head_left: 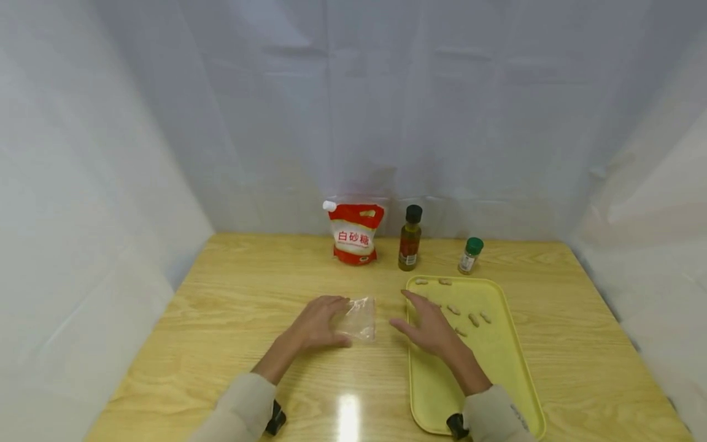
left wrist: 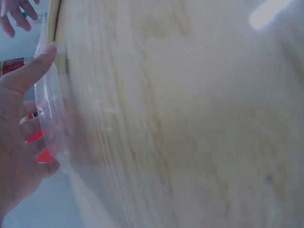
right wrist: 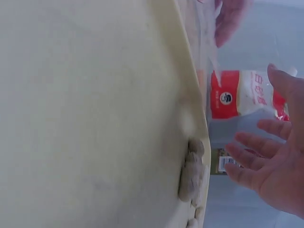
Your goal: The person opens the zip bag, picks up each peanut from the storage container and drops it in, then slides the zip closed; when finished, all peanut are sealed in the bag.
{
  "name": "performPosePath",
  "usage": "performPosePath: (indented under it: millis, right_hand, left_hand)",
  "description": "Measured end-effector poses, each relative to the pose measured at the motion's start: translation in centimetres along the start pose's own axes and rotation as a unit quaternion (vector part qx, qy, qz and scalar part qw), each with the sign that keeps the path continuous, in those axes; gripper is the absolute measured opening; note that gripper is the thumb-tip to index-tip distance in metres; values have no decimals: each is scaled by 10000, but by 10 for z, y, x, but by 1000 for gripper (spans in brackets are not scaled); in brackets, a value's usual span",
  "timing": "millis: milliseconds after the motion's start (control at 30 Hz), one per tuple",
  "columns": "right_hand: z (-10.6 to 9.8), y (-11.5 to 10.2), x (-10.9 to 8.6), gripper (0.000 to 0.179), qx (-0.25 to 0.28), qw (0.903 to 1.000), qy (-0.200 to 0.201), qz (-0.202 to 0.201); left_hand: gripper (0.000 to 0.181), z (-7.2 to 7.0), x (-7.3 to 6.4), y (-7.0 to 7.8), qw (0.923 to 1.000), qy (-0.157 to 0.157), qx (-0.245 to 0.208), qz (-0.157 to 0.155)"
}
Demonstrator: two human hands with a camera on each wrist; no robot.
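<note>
A small clear plastic bag [head_left: 360, 319] is by the middle of the wooden table. My left hand [head_left: 316, 323] is at its left side, thumb and fingers spread apart and overlapping the bag's edge. In the left wrist view the see-through bag [left wrist: 53, 116] shows along the thumb and fingertips. My right hand [head_left: 429, 328] hovers over the left edge of a yellow tray [head_left: 486, 374], its fingers spread and nothing in them. Several unshelled peanuts [head_left: 474, 320] lie scattered in the tray's far half, some partly hidden behind that hand.
Along the table's back stand a red and white bag of sugar [head_left: 355, 236], a dark-capped bottle [head_left: 409, 242] and a small green-capped jar [head_left: 469, 256]. Pale sheets [head_left: 353, 123] hang behind and at both sides of the table [head_left: 248, 276].
</note>
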State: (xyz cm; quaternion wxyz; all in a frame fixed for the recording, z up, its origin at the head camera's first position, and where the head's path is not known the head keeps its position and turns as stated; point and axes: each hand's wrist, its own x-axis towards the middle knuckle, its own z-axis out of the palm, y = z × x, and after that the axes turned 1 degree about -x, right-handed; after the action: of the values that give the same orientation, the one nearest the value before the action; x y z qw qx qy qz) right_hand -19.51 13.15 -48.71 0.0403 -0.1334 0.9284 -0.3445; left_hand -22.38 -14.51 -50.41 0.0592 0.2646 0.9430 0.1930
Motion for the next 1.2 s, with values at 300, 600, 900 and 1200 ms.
performPosePath:
  millis: [300,600,900,1200]
  right_hand:
    - [22,-15,7,36,942,9924,790,25]
    - [31,-28,14,23,2565,9580,760,1029]
    - [31,-30,13,20,3189,9376,336,1344]
    - [29,-33,12,19,3307,9341,296,1314]
  left_hand:
    - [88,-1,-7,14,9968,346,-706,-126]
    - [88,-1,-16,25,9921,584,-1106,-28]
    - [89,-1,-19,27,9912,606,-1175,100]
    - [48,-13,-6,43,9796,1134,-1645,-226]
